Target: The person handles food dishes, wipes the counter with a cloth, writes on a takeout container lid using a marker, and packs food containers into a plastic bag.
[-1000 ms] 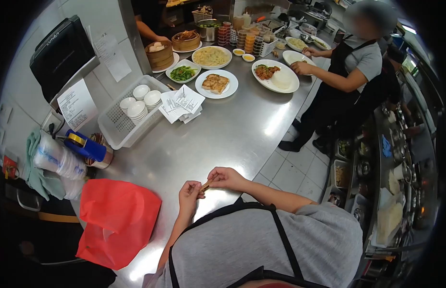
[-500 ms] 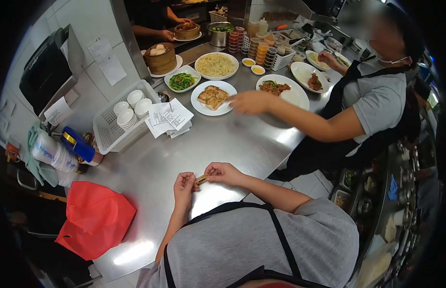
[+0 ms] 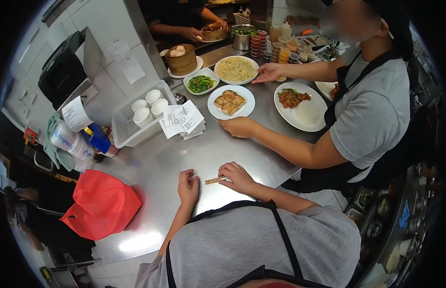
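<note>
My right hand (image 3: 238, 177) grips a small wooden clothes peg (image 3: 214, 180) just above the steel counter, its pale end pointing left. To the left is my left hand (image 3: 188, 187), apart from the peg, with fingers loosely curled and nothing visible in it. Beyond my hands lie printed paper slips (image 3: 183, 119). A white plate with browned, pan-fried squares (image 3: 230, 102) stands past the slips. The co-worker's one hand (image 3: 238, 126) is at this plate's near edge, and the other hand (image 3: 270, 73) touches the rim of a dish of yellow food (image 3: 237, 70).
At left are a red bag (image 3: 105, 204) and a grey basket (image 3: 124, 129) with stacked small white dishes. Greens (image 3: 201, 84), a bamboo steamer (image 3: 181, 61) and a plate of meat and rice (image 3: 307, 115) stand farther back. A co-worker stands at right; another person's hands show behind the steamer.
My hands have separated; the peg, earlier between both, stays with my right hand. The co-worker's arm has drawn back from over the plates, and both their hands now rest at dishes. The view has shifted.
</note>
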Tool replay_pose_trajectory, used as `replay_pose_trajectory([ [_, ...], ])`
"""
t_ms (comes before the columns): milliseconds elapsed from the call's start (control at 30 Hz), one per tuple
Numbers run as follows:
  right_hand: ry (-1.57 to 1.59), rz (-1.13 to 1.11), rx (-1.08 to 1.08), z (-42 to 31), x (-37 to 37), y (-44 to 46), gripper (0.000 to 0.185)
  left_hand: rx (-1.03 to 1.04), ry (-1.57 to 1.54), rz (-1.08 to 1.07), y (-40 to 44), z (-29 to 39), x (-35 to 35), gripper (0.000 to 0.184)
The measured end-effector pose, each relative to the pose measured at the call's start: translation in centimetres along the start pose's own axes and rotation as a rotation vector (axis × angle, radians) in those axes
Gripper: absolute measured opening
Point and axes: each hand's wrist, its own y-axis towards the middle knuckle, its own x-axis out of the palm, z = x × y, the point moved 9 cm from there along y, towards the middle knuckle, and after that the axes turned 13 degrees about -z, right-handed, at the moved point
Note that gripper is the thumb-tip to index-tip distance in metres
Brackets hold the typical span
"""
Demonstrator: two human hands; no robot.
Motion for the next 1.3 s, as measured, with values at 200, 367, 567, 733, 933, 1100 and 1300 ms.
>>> replay_pose_trajectory([
  [200,0.040,-0.010,0.055,0.4,0.5,0.1,0.019,0.019,-0.100,-0.049,0.1,-1.0,0.2,0.027],
  [367,0.190,0.217,-0.001,-1.0,-0.3,0.2,0.020,-0.011,-0.446,-0.103,0.1,-3.5,-0.3,0.031],
  [567,-0.014,0.101,0.048,-4.6,2.2,1.4,0.028,-0.031,-0.595,-0.080,-2.2,-4.4,-2.1,0.034],
  [733,-0.205,0.072,0.017,-5.5,3.5,2.0,0.028,0.016,-0.490,-0.064,-4.0,-5.7,-3.5,0.031],
  [933,-0.190,0.067,0.037,-5.3,3.6,2.0,0.024,0.040,-0.240,-0.145,-4.0,-4.4,-3.4,0.026],
  [1100,-0.162,0.059,0.051,-5.0,4.0,1.8,0.025,0.048,-0.288,-0.169,-3.8,-5.3,-2.7,0.023],
  [1300,-0.187,0.099,0.022,-5.2,3.5,1.7,0.025,0.040,-0.192,-0.166,-3.9,-3.7,-3.1,0.015],
])
